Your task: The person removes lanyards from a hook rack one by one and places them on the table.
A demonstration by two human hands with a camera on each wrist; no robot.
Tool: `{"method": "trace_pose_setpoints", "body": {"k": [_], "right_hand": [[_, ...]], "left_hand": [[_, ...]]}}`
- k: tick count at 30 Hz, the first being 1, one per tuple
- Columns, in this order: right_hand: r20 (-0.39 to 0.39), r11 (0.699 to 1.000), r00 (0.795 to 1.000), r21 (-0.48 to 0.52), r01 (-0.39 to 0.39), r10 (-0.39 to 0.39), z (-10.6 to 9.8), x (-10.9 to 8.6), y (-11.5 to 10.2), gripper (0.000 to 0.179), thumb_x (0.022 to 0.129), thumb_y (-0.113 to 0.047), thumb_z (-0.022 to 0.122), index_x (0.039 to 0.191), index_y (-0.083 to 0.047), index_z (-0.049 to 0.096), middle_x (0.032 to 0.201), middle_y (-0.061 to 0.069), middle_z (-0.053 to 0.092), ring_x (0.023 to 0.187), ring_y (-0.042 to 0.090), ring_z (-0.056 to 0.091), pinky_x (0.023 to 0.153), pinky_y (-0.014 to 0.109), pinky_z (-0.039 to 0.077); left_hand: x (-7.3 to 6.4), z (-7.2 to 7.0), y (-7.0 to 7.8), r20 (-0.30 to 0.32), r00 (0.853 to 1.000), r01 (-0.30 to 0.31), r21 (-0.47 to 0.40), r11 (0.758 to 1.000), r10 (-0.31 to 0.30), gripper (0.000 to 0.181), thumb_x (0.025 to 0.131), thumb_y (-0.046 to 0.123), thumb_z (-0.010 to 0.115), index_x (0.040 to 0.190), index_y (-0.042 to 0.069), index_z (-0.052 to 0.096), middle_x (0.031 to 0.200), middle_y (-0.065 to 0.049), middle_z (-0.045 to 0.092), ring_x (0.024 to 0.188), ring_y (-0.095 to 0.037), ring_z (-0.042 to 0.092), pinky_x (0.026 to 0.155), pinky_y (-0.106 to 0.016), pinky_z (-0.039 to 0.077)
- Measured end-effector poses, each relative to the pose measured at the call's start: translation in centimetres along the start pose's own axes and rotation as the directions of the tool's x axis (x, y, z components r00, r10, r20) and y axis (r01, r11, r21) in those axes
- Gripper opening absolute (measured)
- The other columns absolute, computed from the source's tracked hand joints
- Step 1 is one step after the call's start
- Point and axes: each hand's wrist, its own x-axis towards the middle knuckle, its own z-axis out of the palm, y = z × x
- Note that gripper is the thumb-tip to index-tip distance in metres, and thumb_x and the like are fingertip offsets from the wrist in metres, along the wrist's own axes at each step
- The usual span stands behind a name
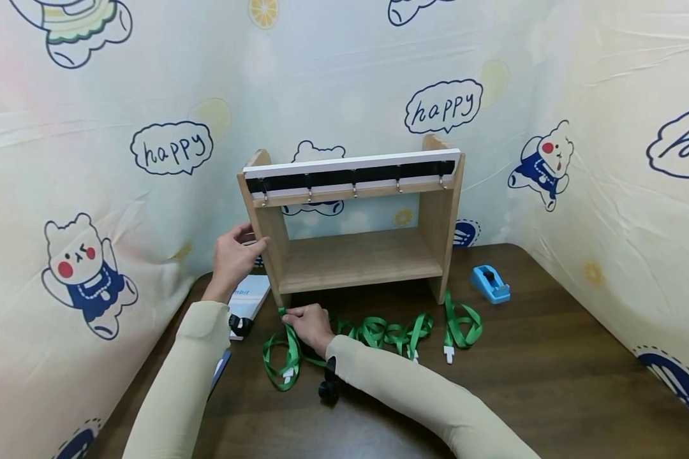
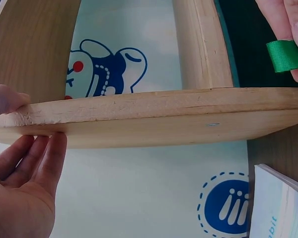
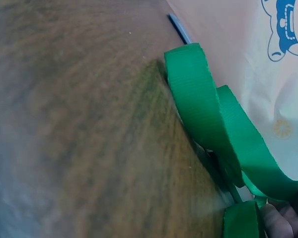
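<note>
A small wooden rack [image 1: 362,258] stands upright on the table, with a row of metal hooks [image 1: 355,185] along its black-and-white top strip. My left hand [image 1: 235,258] grips its left side panel [image 2: 164,111], thumb on one face and fingers on the other. Low in front of that panel, my right hand [image 1: 310,326] pinches the strap of a green lanyard [image 1: 293,350]. The lanyard's loop and white clip [image 1: 288,374] lie on the table. In the right wrist view, wide green strap [image 3: 196,94] runs up to the fingertips at the lower right.
Several more green lanyards [image 1: 373,331] lie tangled right of my right hand. Another lanyard [image 1: 453,322] lies by the rack's right foot. Farther right sits a blue tape dispenser [image 1: 490,284]. A white printed pad or box [image 1: 255,290] lies by the left hand, with a blue item [image 1: 221,366] nearer.
</note>
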Motion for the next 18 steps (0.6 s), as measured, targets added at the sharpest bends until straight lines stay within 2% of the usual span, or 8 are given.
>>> {"method": "trace_pose_setpoints", "body": {"k": [5, 18], "right_hand": [[0.001, 1.0, 1.0, -0.024, 0.018, -0.018, -0.01, -0.01, 0.0, 0.017, 0.092, -0.033, 0.074, 0.108, -0.029, 0.08, 0.112, -0.005, 0.079, 0.118, 0.019, 0.069, 0.098, 0.041, 0.058], [0.014, 1.0, 1.0, -0.004, 0.016, -0.015, 0.31, -0.17, 0.1, 0.018, 0.093, -0.035, 0.072, 0.108, -0.029, 0.08, 0.113, -0.005, 0.078, 0.119, 0.02, 0.069, 0.097, 0.041, 0.058]], "left_hand": [[-0.03, 0.02, 0.07, -0.005, 1.0, 0.001, 0.0, 1.0, -0.001, 0.059, 0.094, 0.032, 0.07, 0.146, 0.011, 0.053, 0.141, -0.015, 0.06, 0.128, -0.032, 0.058, 0.104, -0.052, 0.053], [-0.12, -0.01, -0.07, -0.002, 1.0, 0.008, 0.008, 1.0, -0.008, 0.06, 0.094, 0.035, 0.07, 0.146, 0.011, 0.053, 0.141, -0.016, 0.06, 0.129, -0.034, 0.058, 0.105, -0.053, 0.053]]}}
